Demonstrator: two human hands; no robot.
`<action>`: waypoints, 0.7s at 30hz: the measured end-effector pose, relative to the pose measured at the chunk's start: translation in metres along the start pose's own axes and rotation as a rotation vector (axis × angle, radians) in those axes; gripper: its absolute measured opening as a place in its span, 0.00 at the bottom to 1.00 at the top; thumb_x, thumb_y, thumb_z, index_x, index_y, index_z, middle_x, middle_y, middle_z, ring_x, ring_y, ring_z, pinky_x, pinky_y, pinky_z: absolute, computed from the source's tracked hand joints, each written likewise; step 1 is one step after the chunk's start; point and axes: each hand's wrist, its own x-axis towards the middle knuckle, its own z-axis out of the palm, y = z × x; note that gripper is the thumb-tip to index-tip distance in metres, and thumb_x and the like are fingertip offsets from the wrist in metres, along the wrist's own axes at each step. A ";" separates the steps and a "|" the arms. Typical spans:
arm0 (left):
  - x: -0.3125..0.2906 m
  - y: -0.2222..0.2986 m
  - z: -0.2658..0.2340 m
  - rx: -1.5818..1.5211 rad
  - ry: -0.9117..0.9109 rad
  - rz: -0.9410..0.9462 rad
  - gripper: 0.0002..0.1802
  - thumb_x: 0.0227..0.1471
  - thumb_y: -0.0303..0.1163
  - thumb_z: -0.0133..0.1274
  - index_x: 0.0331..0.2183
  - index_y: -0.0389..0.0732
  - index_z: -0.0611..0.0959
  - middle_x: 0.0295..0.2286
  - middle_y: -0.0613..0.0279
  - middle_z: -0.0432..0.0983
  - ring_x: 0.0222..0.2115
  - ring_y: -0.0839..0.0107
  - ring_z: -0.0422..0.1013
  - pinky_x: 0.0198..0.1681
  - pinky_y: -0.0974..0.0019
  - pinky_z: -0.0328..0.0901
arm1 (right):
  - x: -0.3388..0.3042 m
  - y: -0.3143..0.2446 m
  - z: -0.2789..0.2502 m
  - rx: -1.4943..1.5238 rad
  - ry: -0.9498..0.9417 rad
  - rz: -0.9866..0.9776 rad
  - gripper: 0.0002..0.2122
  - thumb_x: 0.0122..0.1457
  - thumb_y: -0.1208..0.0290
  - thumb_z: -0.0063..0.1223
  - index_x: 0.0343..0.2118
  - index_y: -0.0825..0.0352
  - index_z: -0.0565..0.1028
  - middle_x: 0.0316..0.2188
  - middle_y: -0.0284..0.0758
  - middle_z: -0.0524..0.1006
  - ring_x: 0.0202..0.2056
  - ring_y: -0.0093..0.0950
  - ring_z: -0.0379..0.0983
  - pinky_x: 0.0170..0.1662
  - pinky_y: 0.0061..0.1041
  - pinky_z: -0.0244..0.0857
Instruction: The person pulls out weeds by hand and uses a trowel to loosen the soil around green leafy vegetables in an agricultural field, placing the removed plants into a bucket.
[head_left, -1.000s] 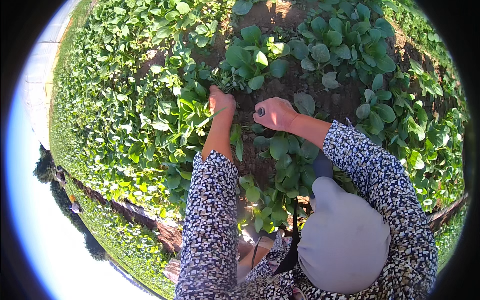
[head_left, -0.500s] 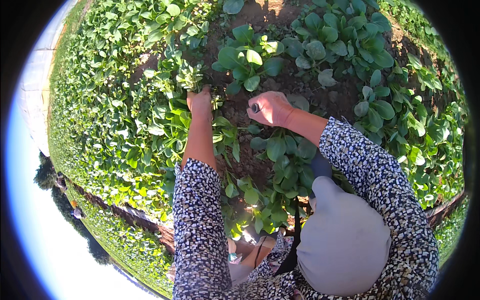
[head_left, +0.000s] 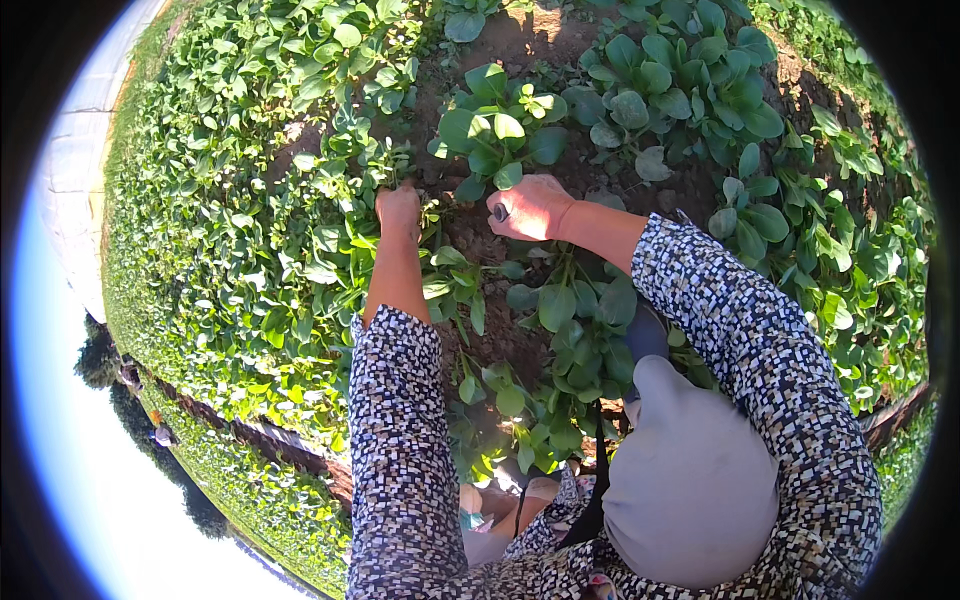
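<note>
My left hand (head_left: 399, 210) reaches down among the leaves left of the bare soil strip. Its fingers are closed at the base of a small-leaved plant (head_left: 385, 165), and foliage partly hides them. To its right my right hand (head_left: 535, 208) makes a fist around a short dark round handle (head_left: 500, 212), whose end shows on the thumb side; whatever is below the fist is hidden. Just beyond the right fist stands a broad-leaved green vegetable plant (head_left: 490, 130). More broad leaves (head_left: 565, 300) grow on the near side of that fist.
Dense low greens (head_left: 240, 230) cover the left side. Larger leafy plants (head_left: 685, 80) stand at the far right. Brown soil (head_left: 475, 230) shows between the hands. My grey-covered knee (head_left: 690, 480) rises in front at the right. White sheeting (head_left: 75, 170) lines the far left edge.
The pale sprig by my left hand has dropped lower and shows less. My right fist has shifted slightly left and away from me, still around the handle.
</note>
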 end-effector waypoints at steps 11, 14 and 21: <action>-0.018 -0.003 -0.027 -1.221 0.106 -0.787 0.24 0.49 0.31 0.49 0.49 0.35 0.70 0.39 0.50 0.74 0.34 0.58 0.73 0.35 0.52 0.68 | -0.011 0.004 0.009 0.236 0.008 0.012 0.12 0.48 0.59 0.53 0.22 0.64 0.76 0.20 0.40 0.74 0.28 0.42 0.72 0.35 0.36 0.66; -0.017 -0.001 -0.031 -1.439 0.146 -0.704 0.23 0.50 0.31 0.46 0.49 0.34 0.69 0.40 0.51 0.74 0.36 0.58 0.73 0.33 0.51 0.69 | -0.002 0.006 0.001 0.236 0.032 -0.009 0.11 0.47 0.58 0.53 0.24 0.61 0.77 0.22 0.39 0.76 0.30 0.40 0.74 0.37 0.36 0.66; -0.010 0.013 -0.078 -2.073 0.299 -0.508 0.10 0.54 0.29 0.47 0.36 0.36 0.78 0.33 0.57 0.77 0.31 0.64 0.75 0.30 0.60 0.73 | -0.034 0.018 0.018 0.453 0.193 0.119 0.12 0.50 0.61 0.58 0.21 0.65 0.73 0.16 0.34 0.69 0.21 0.29 0.65 0.29 0.29 0.61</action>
